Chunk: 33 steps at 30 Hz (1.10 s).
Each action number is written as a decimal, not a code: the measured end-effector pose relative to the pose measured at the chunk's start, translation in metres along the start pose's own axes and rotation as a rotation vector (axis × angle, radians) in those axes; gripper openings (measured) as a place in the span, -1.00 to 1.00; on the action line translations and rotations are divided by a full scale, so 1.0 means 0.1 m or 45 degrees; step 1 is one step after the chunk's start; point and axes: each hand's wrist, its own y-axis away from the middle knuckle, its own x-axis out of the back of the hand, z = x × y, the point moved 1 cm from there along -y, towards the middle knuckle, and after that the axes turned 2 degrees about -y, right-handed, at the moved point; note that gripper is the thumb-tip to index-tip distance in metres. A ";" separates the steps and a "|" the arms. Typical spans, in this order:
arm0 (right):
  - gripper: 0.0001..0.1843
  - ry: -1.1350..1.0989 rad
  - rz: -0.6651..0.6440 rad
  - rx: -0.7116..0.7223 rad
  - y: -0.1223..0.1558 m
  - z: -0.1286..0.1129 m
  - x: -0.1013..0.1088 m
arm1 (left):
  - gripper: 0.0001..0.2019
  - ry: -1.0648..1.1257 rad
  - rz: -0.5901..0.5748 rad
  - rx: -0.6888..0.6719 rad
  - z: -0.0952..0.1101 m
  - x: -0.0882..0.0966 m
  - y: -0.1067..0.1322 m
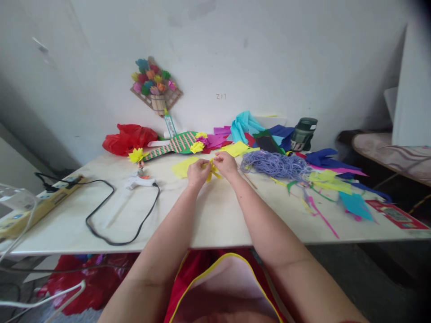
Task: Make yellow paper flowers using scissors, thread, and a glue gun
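Note:
Both my hands meet over the middle of the table. Between them is a yellow paper flower [214,172] with pointed petals hanging below the fingers. My left hand [198,172] pinches its left side, and my right hand [226,164] pinches its upper right; the fingers hide its centre. A flat yellow paper sheet [182,168] lies just left of my left hand. Behind the hands rests a green guitar-shaped piece [183,142] with pink strips and yellow paper flowers on it. A thin stick [248,178] lies to the right of my right hand.
A white glue gun [139,181] with a black cord lies left, near a power strip [50,204]. At right are a purple yarn bundle [276,165], paper scraps [357,205] and a dark green bottle [303,134]. A red plastic bag [129,138] sits back left.

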 end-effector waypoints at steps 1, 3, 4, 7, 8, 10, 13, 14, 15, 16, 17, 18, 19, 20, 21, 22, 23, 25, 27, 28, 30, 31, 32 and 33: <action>-0.93 0.020 0.005 0.007 0.00 0.00 0.00 | -0.73 0.012 -0.005 0.002 -0.01 -0.01 0.00; -0.91 0.055 0.023 0.029 0.01 0.00 -0.01 | -0.73 0.059 -0.014 0.014 -0.04 -0.04 -0.02; -0.89 0.073 0.036 0.040 0.01 0.00 -0.01 | -0.74 0.089 -0.015 0.023 -0.06 -0.05 -0.02; -0.87 0.120 0.061 0.077 0.03 -0.01 -0.01 | -0.74 0.177 -0.007 0.044 -0.12 -0.09 -0.05; -0.86 0.134 0.062 0.095 0.03 -0.02 -0.01 | -0.74 0.213 -0.004 0.050 -0.14 -0.11 -0.06; -0.86 0.162 0.066 0.143 0.04 -0.03 -0.01 | -0.74 0.284 -0.004 0.069 -0.17 -0.12 -0.07; -0.84 0.213 0.077 0.215 0.05 -0.05 -0.01 | -0.76 0.374 -0.015 0.133 -0.19 -0.13 -0.08; -0.84 0.228 0.075 0.235 0.05 -0.06 -0.01 | -0.77 0.393 -0.019 0.160 -0.19 -0.13 -0.08; -0.83 0.238 0.069 0.253 0.06 -0.07 -0.01 | -0.78 0.407 -0.022 0.187 -0.19 -0.13 -0.08; -0.83 0.241 0.059 0.267 0.06 -0.08 -0.01 | -0.78 0.417 -0.024 0.210 -0.18 -0.13 -0.09; -0.82 0.240 0.047 0.280 0.07 -0.08 0.00 | -0.78 0.427 -0.025 0.232 -0.18 -0.12 -0.08; -0.83 0.236 0.038 0.290 0.07 -0.09 0.00 | -0.78 0.440 -0.028 0.252 -0.17 -0.12 -0.08; -0.83 0.232 0.030 0.302 0.08 -0.09 0.00 | -0.78 0.461 -0.034 0.271 -0.16 -0.12 -0.08; -0.83 0.230 0.020 0.317 0.08 -0.09 0.00 | -0.77 0.489 -0.043 0.290 -0.15 -0.11 -0.07; -0.84 0.232 0.009 0.337 0.08 -0.10 0.01 | -0.77 0.521 -0.054 0.310 -0.14 -0.11 -0.06; -0.84 0.240 -0.001 0.361 0.08 -0.10 0.01 | -0.77 0.552 -0.066 0.326 -0.13 -0.10 -0.05; -0.84 0.250 -0.009 0.384 0.09 -0.10 0.01 | -0.77 0.576 -0.075 0.338 -0.12 -0.10 -0.05; -0.84 0.268 -0.020 0.426 0.09 -0.10 0.01 | -0.77 0.584 -0.081 0.349 -0.11 -0.09 -0.04; -0.84 0.281 -0.028 0.472 0.09 -0.11 0.01 | -0.77 0.565 -0.079 0.350 -0.11 -0.07 -0.03; -0.84 0.285 -0.034 0.502 0.08 -0.11 0.01 | -0.76 0.558 -0.078 0.353 -0.11 -0.07 -0.03; -0.83 0.288 -0.054 0.570 0.08 -0.12 0.01 | -0.75 0.550 -0.077 0.365 -0.11 -0.06 -0.03; -0.83 0.286 -0.068 0.600 0.07 -0.12 0.01 | -0.75 0.547 -0.077 0.373 -0.11 -0.05 -0.03; -0.84 0.285 -0.085 0.619 0.07 -0.12 0.00 | -0.75 0.541 -0.080 0.383 -0.10 -0.05 -0.03; -0.84 0.285 -0.107 0.624 0.06 -0.11 0.00 | -0.74 0.535 -0.083 0.390 -0.10 -0.04 -0.03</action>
